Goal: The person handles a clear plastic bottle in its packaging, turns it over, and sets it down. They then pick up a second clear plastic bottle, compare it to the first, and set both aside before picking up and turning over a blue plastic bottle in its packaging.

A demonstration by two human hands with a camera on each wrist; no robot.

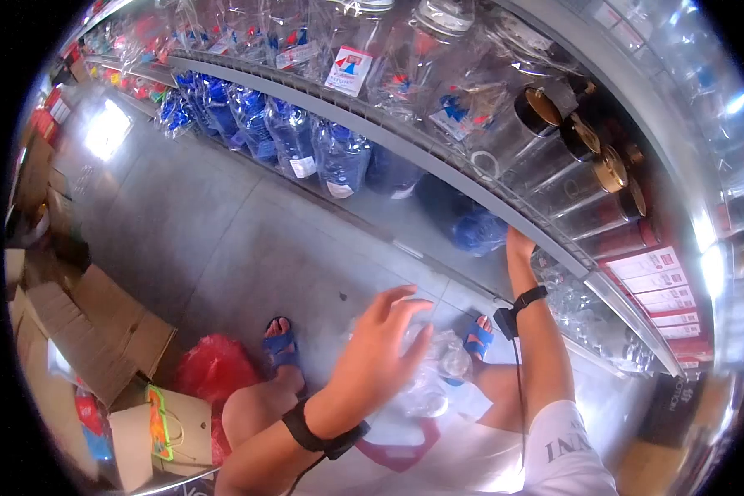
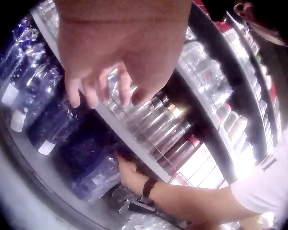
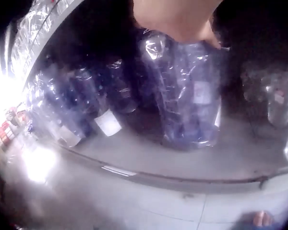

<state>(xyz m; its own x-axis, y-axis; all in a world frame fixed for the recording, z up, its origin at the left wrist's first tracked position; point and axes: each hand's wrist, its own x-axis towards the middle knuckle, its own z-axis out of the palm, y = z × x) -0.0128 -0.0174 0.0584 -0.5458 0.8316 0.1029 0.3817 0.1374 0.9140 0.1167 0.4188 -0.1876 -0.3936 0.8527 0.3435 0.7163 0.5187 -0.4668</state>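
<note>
My right hand (image 1: 518,246) reaches in under the shelf edge to the bottom shelf. There it grips the top of a blue, plastic-wrapped container (image 3: 187,96), which stands upright on the shelf in the right wrist view; part of the fingers is hidden. The left hand (image 1: 380,343) hangs in the air before my body, fingers loosely bent, holding nothing. Beneath it in the head view shows clear crinkled plastic (image 1: 426,397). More blue wrapped bottles (image 1: 289,136) stand in a row farther along the bottom shelf.
Above my right hand runs the metal shelf edge (image 1: 438,161), with glass jars with gold lids (image 1: 612,169) on that shelf. Clear wrapped items (image 1: 587,314) lie right of the right arm. Cardboard boxes (image 1: 99,322) and a red plastic bag (image 1: 215,368) are on the left.
</note>
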